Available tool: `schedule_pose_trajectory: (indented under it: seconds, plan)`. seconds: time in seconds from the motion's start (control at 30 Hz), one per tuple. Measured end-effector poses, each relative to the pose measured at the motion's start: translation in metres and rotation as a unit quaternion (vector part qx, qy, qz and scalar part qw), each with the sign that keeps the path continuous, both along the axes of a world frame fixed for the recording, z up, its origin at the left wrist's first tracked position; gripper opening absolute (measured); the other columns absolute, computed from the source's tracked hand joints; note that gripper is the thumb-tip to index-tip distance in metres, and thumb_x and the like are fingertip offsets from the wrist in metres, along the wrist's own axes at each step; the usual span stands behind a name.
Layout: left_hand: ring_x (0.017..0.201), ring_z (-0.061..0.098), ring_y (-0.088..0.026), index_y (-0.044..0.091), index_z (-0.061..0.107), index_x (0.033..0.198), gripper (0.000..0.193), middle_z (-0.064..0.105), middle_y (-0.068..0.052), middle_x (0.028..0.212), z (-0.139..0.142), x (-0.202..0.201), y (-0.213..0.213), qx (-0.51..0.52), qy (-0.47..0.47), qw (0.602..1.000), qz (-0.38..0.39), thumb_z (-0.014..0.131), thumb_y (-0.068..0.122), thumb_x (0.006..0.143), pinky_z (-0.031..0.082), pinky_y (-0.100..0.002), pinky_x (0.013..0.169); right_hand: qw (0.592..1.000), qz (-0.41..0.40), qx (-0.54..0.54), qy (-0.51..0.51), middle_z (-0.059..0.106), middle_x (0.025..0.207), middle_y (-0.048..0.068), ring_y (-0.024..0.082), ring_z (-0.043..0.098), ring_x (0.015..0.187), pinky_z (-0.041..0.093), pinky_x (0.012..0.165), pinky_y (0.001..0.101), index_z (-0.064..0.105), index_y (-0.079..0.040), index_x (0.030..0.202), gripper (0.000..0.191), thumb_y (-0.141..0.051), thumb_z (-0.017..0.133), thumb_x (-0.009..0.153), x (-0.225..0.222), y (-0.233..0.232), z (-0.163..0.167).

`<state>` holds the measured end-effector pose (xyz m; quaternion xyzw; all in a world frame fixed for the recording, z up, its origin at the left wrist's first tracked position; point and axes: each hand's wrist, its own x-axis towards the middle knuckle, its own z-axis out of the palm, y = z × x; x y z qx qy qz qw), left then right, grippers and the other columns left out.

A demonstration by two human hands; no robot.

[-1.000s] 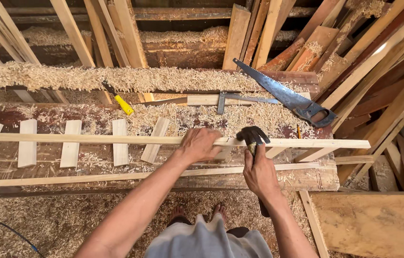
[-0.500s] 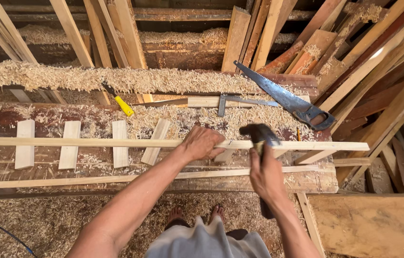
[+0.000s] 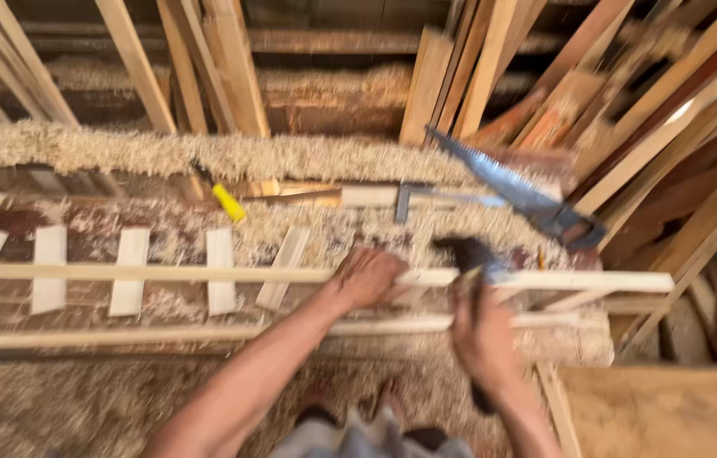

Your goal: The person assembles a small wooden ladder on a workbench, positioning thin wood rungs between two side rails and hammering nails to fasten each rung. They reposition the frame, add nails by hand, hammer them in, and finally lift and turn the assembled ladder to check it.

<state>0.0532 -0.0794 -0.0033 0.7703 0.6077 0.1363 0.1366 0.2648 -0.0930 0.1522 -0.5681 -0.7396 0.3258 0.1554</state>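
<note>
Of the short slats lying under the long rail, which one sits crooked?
The rightmost visible short slat, nearest the left hand. It leans at an angle under the long rail, while the four slats to its left lie roughly straight and parallel.

The hammer [image 3: 468, 254] has a dark head and a dark handle; it is blurry, with its head just above the long wood strip [image 3: 163, 273]. The strip is thin, pale and flat; it lies across short slats [image 3: 131, 271], running left to right.
</note>
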Motion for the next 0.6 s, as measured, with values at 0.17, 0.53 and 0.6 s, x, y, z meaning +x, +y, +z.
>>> schedule_pose_trajectory:
  seconds: [0.17, 0.53, 0.6]
  plan:
    - [0.049, 0.042, -0.011, 0.014, 0.061, 0.080, 0.035, 0.053, 0.001, 0.063, 0.009, 0.002, 0.000, -0.036, 0.045, 0.998, -0.015, 0.061, 0.043, 0.100, 0.041, -0.030, 0.041, 0.944, -0.020, 0.209, 0.255, 0.058, 0.070, 0.014, 0.024, 0.054, 0.049, 0.043, 0.045, 0.0355, 0.051, 0.005, 0.103, 0.041, -0.032, 0.034, 0.112, 0.014, -0.032, 0.063]
    - [0.049, 0.039, -0.010, 0.014, 0.059, 0.077, 0.036, 0.049, 0.003, 0.063, 0.024, 0.007, -0.004, -0.025, 0.020, 0.999, -0.023, 0.062, 0.042, 0.099, 0.035, -0.028, 0.041, 0.941, 0.079, 0.321, 0.076, 0.062, 0.074, 0.021, 0.030, 0.057, 0.057, 0.045, 0.048, 0.0438, 0.050, -0.003, 0.103, 0.027, -0.024, 0.037, 0.112, 0.029, -0.003, 0.023]
    - [0.050, 0.038, -0.010, 0.012, 0.058, 0.078, 0.040, 0.049, 0.002, 0.063, 0.019, 0.009, 0.000, -0.065, 0.067, 0.996, -0.017, 0.061, 0.045, 0.101, 0.035, -0.029, 0.042, 0.932, 0.095, 0.329, 0.118, 0.065, 0.076, 0.021, 0.033, 0.063, 0.065, 0.049, 0.053, 0.0465, 0.050, -0.008, 0.100, 0.030, -0.027, 0.033, 0.115, 0.023, -0.005, 0.014]
